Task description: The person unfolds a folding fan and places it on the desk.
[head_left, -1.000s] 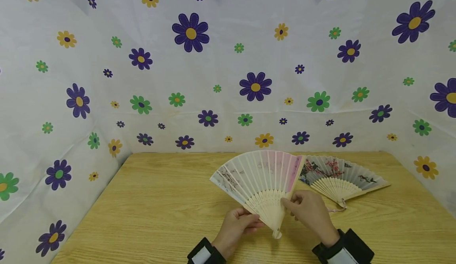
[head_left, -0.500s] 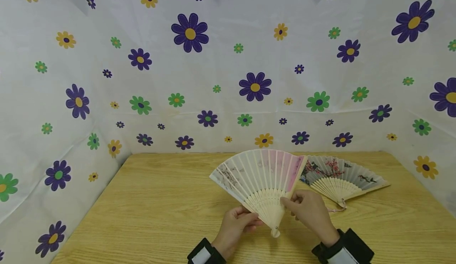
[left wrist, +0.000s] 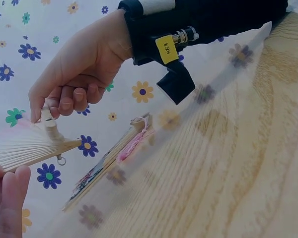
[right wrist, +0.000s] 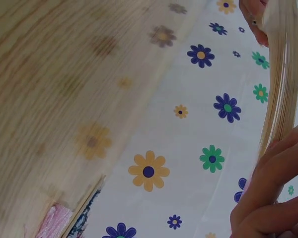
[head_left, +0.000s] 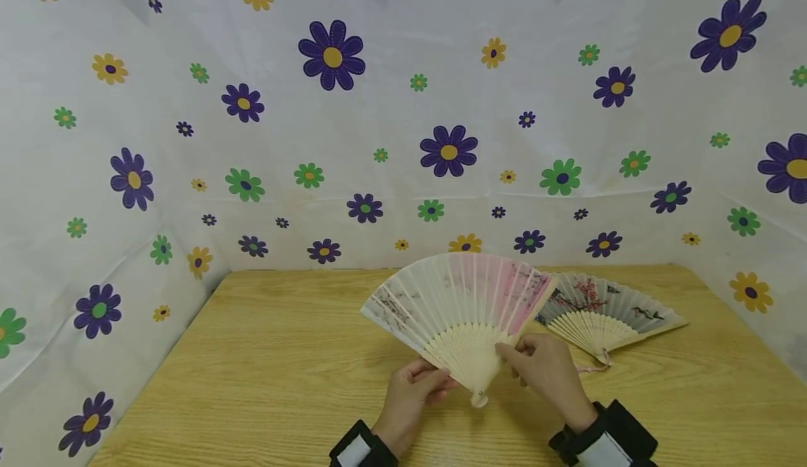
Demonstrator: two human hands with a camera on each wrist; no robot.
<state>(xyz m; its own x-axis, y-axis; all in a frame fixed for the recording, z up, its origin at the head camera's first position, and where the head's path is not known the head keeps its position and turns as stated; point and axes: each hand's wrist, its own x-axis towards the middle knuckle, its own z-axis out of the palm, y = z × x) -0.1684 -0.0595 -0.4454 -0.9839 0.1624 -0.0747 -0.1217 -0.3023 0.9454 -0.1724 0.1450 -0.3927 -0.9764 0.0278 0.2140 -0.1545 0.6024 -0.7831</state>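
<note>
A pink-and-white folding fan with pale ribs is spread wide above the table, its pivot end pointing down toward me. My left hand pinches the fan's left outer rib, thumb in front. On the other side, my right hand grips the right outer rib between thumb and curled fingers. Both hands appear in the left wrist view, with a small metal ring below the pivot. A second fan, grey with red blossoms and a pink tassel, lies spread on the table behind my right hand.
The wooden table extends to both sides and in front. A white cloth printed with purple, yellow and green flowers stands around its back and sides. The pink tassel hangs from the grey fan's pivot.
The pink-and-white fan is spread wider, its right edge now farther right and its top slightly higher. Its pivot has shifted a little up and left. The grey fan stays put.
</note>
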